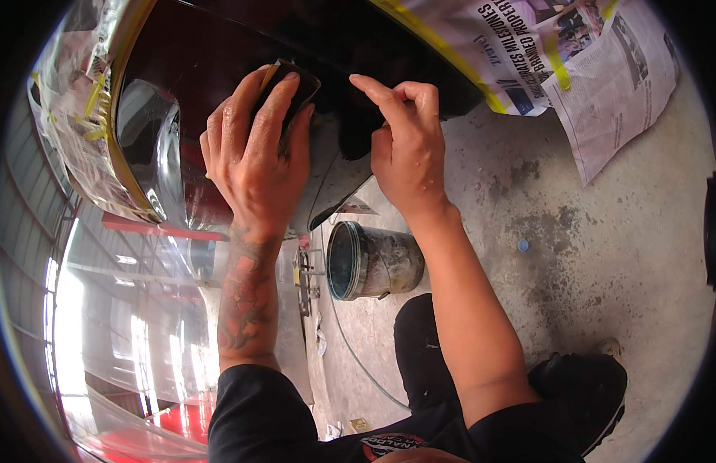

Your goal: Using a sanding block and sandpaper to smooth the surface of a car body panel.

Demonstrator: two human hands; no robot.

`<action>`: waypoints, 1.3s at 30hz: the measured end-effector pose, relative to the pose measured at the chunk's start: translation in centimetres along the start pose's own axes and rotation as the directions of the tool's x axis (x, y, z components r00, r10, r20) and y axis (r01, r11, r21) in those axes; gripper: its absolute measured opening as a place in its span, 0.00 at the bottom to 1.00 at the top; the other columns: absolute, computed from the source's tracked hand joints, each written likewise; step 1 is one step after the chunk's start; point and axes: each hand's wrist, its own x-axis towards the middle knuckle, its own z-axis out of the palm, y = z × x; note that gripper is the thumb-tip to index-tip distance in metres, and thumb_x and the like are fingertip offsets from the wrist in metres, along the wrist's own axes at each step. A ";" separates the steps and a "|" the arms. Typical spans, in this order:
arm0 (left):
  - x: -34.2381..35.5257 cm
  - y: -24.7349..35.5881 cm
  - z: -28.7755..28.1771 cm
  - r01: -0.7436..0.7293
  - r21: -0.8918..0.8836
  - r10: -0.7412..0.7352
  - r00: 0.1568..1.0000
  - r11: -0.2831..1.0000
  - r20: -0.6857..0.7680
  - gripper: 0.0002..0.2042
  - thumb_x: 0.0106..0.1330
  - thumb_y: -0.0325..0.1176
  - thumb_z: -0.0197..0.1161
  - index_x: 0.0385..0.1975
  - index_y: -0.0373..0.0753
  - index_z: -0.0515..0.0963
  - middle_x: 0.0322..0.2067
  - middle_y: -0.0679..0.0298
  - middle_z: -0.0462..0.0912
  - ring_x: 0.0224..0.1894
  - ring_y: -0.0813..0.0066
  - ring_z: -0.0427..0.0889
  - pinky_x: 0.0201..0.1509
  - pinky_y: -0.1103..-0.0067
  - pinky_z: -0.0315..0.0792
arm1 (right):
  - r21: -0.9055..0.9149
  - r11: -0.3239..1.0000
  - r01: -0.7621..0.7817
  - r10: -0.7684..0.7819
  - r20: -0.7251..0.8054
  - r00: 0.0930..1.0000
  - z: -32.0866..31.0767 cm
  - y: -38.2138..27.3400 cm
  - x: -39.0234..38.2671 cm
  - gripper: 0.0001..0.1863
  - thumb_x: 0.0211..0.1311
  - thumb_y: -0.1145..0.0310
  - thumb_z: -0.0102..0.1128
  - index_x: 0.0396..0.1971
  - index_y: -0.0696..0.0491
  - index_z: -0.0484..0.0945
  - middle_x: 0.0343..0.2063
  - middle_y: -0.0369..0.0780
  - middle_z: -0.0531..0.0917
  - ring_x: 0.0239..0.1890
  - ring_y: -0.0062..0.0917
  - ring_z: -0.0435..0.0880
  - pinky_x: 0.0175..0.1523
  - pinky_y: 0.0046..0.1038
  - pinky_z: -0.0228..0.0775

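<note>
Glossy dark panel (203,46), eleven o'clock; grimy bucket (389,262), five o'clock; our left grip (253,150), ten o'clock, clamped on the brown pad (304,89); our right grip (410,147), one o'clock, index extended, closure we cannot tell; pad itself, eleven o'clock.

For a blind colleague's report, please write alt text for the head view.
The left hand holds dark folded paper, apparently abrasive, at a glossy car panel, the right hand beside it. Yellow-taped newspaper edges the panel; a grimy bucket is on the concrete floor.
</note>
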 end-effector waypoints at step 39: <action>-0.3 1.1 1.3 0.044 0.034 -0.043 0.999 0.998 -0.010 0.20 0.57 0.34 0.78 0.52 0.51 0.87 0.54 0.68 0.85 0.52 0.70 0.84 0.54 0.74 0.68 | -0.056 0.997 0.056 -0.062 -0.115 0.991 0.7 3.0 -2.0 0.43 0.40 0.86 0.65 0.60 0.33 0.83 0.46 0.41 0.70 0.46 0.35 0.72 0.52 0.35 0.71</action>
